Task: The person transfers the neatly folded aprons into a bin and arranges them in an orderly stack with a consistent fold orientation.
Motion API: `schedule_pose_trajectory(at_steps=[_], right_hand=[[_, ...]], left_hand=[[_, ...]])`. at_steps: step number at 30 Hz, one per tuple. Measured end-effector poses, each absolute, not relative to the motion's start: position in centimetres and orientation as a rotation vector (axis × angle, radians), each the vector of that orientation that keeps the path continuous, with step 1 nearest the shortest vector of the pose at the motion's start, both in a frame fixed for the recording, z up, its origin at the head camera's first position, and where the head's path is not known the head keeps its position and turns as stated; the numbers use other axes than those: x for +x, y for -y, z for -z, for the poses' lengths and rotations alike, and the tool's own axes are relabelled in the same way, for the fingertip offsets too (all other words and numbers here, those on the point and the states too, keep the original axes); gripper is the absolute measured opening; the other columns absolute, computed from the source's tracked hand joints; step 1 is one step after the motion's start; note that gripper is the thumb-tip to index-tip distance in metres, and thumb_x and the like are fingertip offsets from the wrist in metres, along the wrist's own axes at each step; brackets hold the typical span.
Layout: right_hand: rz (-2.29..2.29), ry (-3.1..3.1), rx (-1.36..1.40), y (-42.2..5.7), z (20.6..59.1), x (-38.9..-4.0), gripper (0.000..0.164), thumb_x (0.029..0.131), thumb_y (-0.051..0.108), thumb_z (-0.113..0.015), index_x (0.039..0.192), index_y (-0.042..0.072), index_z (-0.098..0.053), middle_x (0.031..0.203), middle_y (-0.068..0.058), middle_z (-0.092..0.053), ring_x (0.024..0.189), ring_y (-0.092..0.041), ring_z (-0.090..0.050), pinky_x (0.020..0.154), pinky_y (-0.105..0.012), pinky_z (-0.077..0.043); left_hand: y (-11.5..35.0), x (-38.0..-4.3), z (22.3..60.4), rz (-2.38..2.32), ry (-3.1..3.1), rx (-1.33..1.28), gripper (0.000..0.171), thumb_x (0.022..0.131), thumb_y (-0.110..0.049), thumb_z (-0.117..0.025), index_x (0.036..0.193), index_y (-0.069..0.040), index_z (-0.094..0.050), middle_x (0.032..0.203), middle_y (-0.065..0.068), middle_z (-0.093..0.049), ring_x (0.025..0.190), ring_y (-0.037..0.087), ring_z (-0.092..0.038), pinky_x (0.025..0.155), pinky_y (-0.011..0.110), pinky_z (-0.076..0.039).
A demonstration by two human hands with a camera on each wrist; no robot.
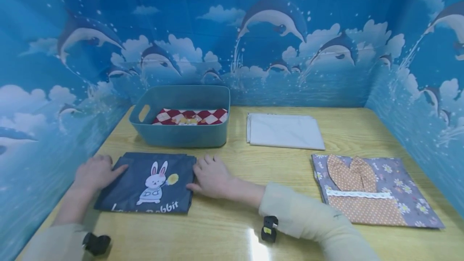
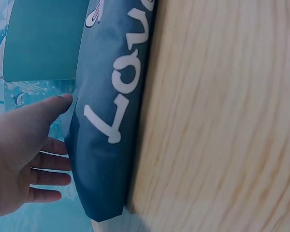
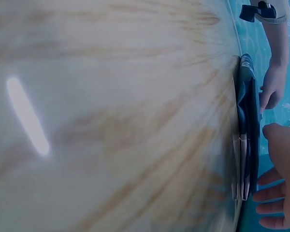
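Observation:
A folded dark blue cloth (image 1: 127,180) with a white rabbit print and lettering lies flat at the left of the table. At its left edge is my left hand (image 1: 93,174), the thumb reaching over the top. In the left wrist view, the thumb of that left hand (image 2: 24,140) meets the cloth's edge and the other fingers are straight beside it. My right hand (image 1: 212,178) touches the cloth's right edge with its fingers extended. Stacked layers of the folded cloth (image 3: 246,140) show from the side in the right wrist view.
Behind the cloth stands a teal plastic basket (image 1: 181,136) with a red-and-cream checked cloth (image 1: 214,117) inside. A folded white cloth (image 1: 286,132) lies at the back. To the right is a folded purple floral cloth (image 1: 417,196) with a dotted tan pocket. Dolphin-print sheeting (image 1: 326,7) surrounds the table.

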State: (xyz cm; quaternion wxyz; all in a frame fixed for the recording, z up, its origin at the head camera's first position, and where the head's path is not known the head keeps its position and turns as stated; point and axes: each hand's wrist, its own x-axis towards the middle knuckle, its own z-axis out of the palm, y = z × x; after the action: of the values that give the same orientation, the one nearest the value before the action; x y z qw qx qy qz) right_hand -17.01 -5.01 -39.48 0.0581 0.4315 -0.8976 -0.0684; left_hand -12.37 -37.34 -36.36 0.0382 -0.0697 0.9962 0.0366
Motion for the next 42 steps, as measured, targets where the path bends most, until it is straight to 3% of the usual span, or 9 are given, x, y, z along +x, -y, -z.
schedule_pose_trajectory(at_steps=[7, 12, 16, 19, 25, 32, 38, 42], right_hand=[[0.171, 2.843, 1.215, 5.5, 39.5, -16.5, 0.081, 0.088, 0.069, -0.023, 0.132, 0.007, -0.051, 0.125, -0.006, -0.054, 0.111, -0.021, -0.046, 0.09, -0.037, -0.04], [0.146, 2.894, 1.181, 5.5, 39.6, -16.3, 0.082, 0.088, 0.07, -0.023, 0.132, 0.007, -0.05, 0.127, -0.006, -0.052, 0.112, -0.021, -0.045, 0.091, -0.037, -0.04], [0.101, 2.93, 1.159, 5.6, 39.8, -16.3, 0.082, 0.087, 0.07, -0.025, 0.133, 0.006, -0.05, 0.13, -0.007, -0.05, 0.116, -0.022, -0.043, 0.094, -0.039, -0.039], [0.039, 2.957, 1.142, 5.6, 39.8, -16.3, 0.081, 0.087, 0.069, -0.029, 0.13, 0.005, -0.053, 0.128, -0.008, -0.051, 0.114, -0.021, -0.043, 0.093, -0.038, -0.039], [-0.173, 3.022, 1.09, 5.8, 39.7, -16.2, 0.073, 0.087, 0.064, -0.044, 0.122, 0.003, -0.059, 0.114, -0.008, -0.053, 0.102, -0.019, -0.045, 0.083, -0.032, -0.043], [-0.588, 3.11, 1.027, 6.1, 39.5, -16.3, 0.047, 0.084, 0.046, -0.064, 0.101, 0.002, -0.066, 0.099, -0.007, -0.051, 0.091, -0.017, -0.043, 0.075, -0.026, -0.04], [-0.902, 3.184, 0.91, 6.6, 38.9, -16.2, 0.045, 0.082, 0.03, -0.071, 0.111, -0.003, -0.062, 0.107, -0.012, -0.056, 0.096, -0.019, -0.05, 0.084, -0.026, -0.044], [-1.324, 3.181, 0.791, 6.8, 38.3, -16.2, 0.035, 0.081, 0.015, -0.071, 0.108, -0.003, -0.061, 0.086, -0.012, -0.063, 0.076, -0.019, -0.059, 0.07, -0.026, -0.049]], left_hand=[[37.3, -12.4, 36.9, -0.165, -2.965, -0.224, 0.068, 0.09, -0.058, -0.043, 0.083, 0.009, -0.054, 0.069, 0.015, -0.05, 0.059, 0.026, -0.048, 0.052, 0.041, -0.041], [37.2, -12.4, 36.9, -0.219, -2.922, -0.215, 0.068, 0.093, -0.054, -0.041, 0.089, 0.013, -0.054, 0.07, 0.016, -0.052, 0.061, 0.027, -0.05, 0.056, 0.044, -0.042], [37.4, -12.6, 36.9, -0.265, -2.886, -0.185, 0.062, 0.094, -0.041, -0.044, 0.1, 0.02, -0.051, 0.084, 0.029, -0.056, 0.075, 0.042, -0.056, 0.065, 0.05, -0.045], [37.6, -12.8, 36.6, -0.305, -2.86, -0.176, 0.058, 0.094, -0.033, -0.045, 0.106, 0.023, -0.046, 0.095, 0.037, -0.054, 0.088, 0.052, -0.053, 0.072, 0.055, -0.045], [37.6, -12.8, 36.2, -0.42, -2.796, -0.23, 0.062, 0.093, -0.031, -0.046, 0.113, 0.028, -0.038, 0.106, 0.044, -0.046, 0.098, 0.057, -0.046, 0.08, 0.058, -0.043], [37.5, -13.0, 36.1, -0.513, -2.716, -0.28, 0.073, 0.091, -0.033, -0.051, 0.118, 0.031, -0.029, 0.117, 0.049, -0.036, 0.106, 0.06, -0.037, 0.087, 0.061, -0.039], [37.2, -13.0, 35.8, -0.535, -2.688, -0.297, 0.075, 0.089, -0.032, -0.054, 0.119, 0.032, -0.028, 0.118, 0.049, -0.034, 0.107, 0.06, -0.037, 0.088, 0.061, -0.038], [36.8, -13.1, 35.4, -0.522, -2.681, -0.331, 0.073, 0.088, -0.029, -0.054, 0.118, 0.032, -0.029, 0.118, 0.049, -0.034, 0.107, 0.06, -0.037, 0.088, 0.06, -0.039]])
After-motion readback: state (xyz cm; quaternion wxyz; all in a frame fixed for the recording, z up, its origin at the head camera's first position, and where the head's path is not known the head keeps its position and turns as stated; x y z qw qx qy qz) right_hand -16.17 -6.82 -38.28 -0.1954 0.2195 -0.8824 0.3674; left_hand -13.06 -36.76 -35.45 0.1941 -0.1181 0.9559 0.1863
